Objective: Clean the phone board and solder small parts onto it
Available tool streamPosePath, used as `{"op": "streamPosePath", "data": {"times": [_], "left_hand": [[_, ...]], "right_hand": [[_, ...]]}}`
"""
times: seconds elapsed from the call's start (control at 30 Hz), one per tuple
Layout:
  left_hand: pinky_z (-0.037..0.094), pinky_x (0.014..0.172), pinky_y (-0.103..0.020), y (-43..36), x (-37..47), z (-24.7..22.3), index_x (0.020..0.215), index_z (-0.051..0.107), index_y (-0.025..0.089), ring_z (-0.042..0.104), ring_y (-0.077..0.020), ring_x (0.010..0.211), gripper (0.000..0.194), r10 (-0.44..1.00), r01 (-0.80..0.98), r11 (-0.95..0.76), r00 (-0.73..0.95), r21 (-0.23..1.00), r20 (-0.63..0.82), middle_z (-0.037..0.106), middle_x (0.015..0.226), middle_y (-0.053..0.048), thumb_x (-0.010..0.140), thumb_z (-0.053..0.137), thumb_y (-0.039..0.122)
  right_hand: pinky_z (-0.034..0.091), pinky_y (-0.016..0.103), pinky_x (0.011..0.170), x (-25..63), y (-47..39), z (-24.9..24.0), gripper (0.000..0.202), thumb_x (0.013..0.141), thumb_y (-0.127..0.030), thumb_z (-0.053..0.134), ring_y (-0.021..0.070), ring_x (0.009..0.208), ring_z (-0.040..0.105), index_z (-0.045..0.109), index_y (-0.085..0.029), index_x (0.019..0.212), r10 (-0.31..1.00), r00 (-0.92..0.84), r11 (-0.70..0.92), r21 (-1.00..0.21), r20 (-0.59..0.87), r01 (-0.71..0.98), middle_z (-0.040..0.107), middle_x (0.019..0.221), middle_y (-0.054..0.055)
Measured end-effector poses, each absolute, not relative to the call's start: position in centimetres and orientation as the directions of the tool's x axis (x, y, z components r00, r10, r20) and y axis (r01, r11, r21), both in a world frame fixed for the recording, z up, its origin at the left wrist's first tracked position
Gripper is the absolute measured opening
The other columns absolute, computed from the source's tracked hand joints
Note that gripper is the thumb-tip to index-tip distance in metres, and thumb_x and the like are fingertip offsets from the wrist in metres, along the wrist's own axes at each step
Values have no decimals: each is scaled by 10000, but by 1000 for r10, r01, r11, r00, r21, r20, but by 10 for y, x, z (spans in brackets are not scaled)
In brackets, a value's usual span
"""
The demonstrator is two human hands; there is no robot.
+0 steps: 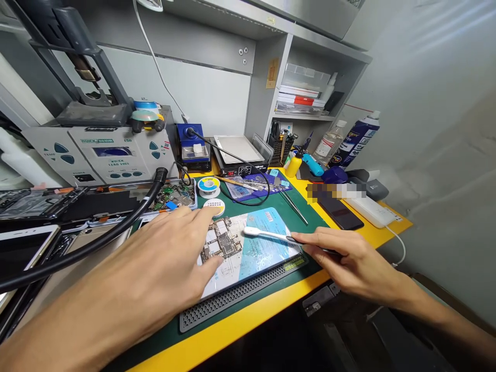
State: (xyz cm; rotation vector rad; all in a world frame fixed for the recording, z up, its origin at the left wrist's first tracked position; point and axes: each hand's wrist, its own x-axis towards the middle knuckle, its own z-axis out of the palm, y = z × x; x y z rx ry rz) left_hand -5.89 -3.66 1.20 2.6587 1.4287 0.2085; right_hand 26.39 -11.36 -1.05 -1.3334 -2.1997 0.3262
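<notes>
A phone circuit board lies on a blue-and-white booklet, whose surface has wet-looking drops. My left hand reaches over the board's left end, thumb at the lower edge and index finger near the upper edge, steadying it. Its other fingers are partly hidden. In my right hand is a white toothbrush with a dark handle part, pinched between thumb and fingers. The brush head is over the booklet, just right of the board.
Beneath the booklet is a grey perforated mat on a green mat. A solder spool and a round white tin stand behind. Tweezers lie to the right, near a dark phone. A black hose crosses the left side.
</notes>
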Motion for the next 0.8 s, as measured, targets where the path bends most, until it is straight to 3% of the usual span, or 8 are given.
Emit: {"op": "streamPosePath", "data": {"times": [0.13, 0.23, 0.4, 0.8], "left_hand": [[577, 988, -565, -35, -56, 9, 1442, 597, 178, 706, -392, 1138, 597, 800, 781, -599, 589, 175, 113, 721, 1264, -176, 939, 513, 487], [576, 998, -529, -34, -57, 7, 1460, 602, 189, 703, -363, 1099, 611, 784, 750, -619, 608, 232, 124, 734, 1227, -164, 930, 545, 488], [557, 979, -540, -32, -58, 7, 1454, 610, 198, 688, -358, 1038, 614, 775, 728, -627, 617, 277, 134, 715, 1176, -143, 936, 533, 520], [559, 916, -481, -34, -61, 3, 1313, 625, 289, 672, -326, 999, 403, 810, 758, -582, 572, 294, 129, 693, 1106, -73, 955, 554, 459]], "right_hand": [[526, 229, 581, 265, -115, -5, 310, 1026, -163, 603, 164, 727, 690, 801, -223, 1257, 891, -356, 453, -495, 282, 741, 795, 898, 59], [585, 233, 667, 268, -119, -1, 290, 1009, -169, 636, 184, 823, 753, 816, -243, 1223, 907, -305, 416, -500, 291, 760, 832, 1008, 65], [469, 231, 551, 266, -118, -9, 330, 1015, -115, 602, 144, 641, 616, 804, -208, 1259, 861, -403, 508, -501, 310, 701, 719, 762, 30], [412, 244, 548, 270, -111, -13, 460, 1000, -56, 560, 132, 612, 555, 733, -240, 1384, 801, -486, 599, -444, 351, 667, 645, 750, 12]]}}
